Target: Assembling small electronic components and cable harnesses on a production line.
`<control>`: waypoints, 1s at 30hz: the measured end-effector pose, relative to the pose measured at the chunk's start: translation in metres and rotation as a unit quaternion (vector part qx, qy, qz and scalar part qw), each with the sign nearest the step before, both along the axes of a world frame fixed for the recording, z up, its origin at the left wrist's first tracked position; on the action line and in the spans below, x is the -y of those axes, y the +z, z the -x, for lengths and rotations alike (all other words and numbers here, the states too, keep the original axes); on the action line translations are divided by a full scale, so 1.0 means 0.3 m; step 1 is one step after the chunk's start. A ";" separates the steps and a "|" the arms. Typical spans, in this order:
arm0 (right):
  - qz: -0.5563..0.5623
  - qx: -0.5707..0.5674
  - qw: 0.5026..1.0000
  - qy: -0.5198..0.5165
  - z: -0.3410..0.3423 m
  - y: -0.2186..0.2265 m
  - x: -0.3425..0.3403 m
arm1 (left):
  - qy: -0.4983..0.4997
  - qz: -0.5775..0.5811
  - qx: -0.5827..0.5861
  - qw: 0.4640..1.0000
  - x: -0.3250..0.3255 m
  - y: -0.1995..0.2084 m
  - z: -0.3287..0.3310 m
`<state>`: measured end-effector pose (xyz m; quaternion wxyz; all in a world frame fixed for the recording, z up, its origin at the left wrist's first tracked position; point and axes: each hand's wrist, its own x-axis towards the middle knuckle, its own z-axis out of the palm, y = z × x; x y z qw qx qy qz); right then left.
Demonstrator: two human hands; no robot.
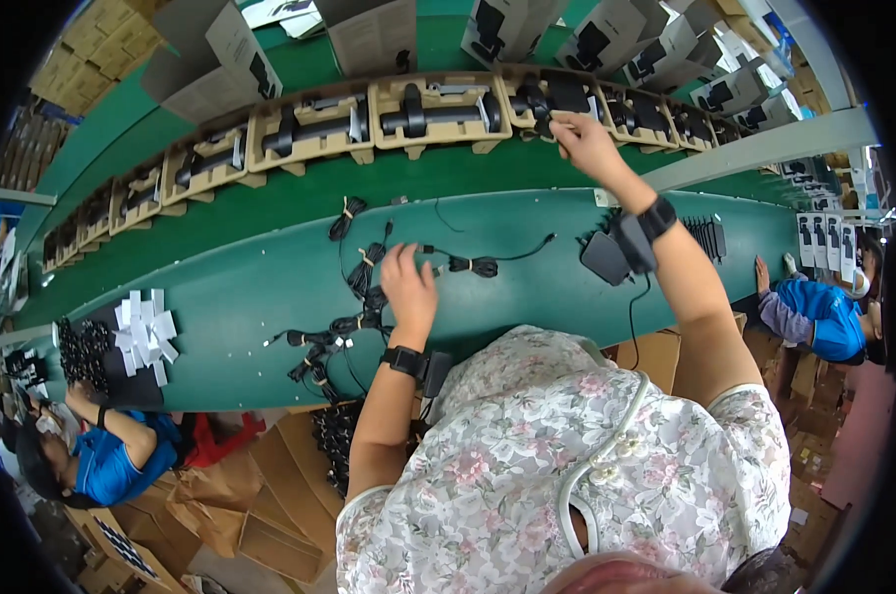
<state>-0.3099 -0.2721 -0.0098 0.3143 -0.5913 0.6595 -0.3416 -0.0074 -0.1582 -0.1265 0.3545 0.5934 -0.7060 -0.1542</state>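
My left hand (408,289) is over the green table, fingers slightly bent and apart. Around it lie black cables bundled with ties, one bundle (473,265) just to its right and another (369,259) to its left. Farther out, my right hand (585,147) reaches to the front edge of a brown moulded tray (523,133) holding black parts. Its thumb and fingers are pinched together beside a dark item in the tray; what they grip is too small to tell. Each wrist wears a black band with a box-like device.
A row of similar trays (311,156) stands along the far green line, with open printed boxes (371,40) behind. Flat black pieces (604,259) lie below my right forearm. White slips (145,335) are at left. A metal bar (765,148) crosses at right. Co-workers sit on both sides.
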 end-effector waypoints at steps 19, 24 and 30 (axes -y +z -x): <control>-0.156 0.005 0.987 -0.036 0.173 -0.049 0.501 | 0.049 0.075 0.211 0.973 -0.052 -0.055 -0.107; 0.141 -0.168 0.959 -0.179 0.020 -0.250 0.416 | 0.057 0.076 0.222 0.970 -0.058 -0.075 -0.125; 0.107 -0.506 0.847 -0.124 -0.038 -0.199 0.343 | 0.048 0.071 0.212 0.973 -0.053 -0.077 -0.131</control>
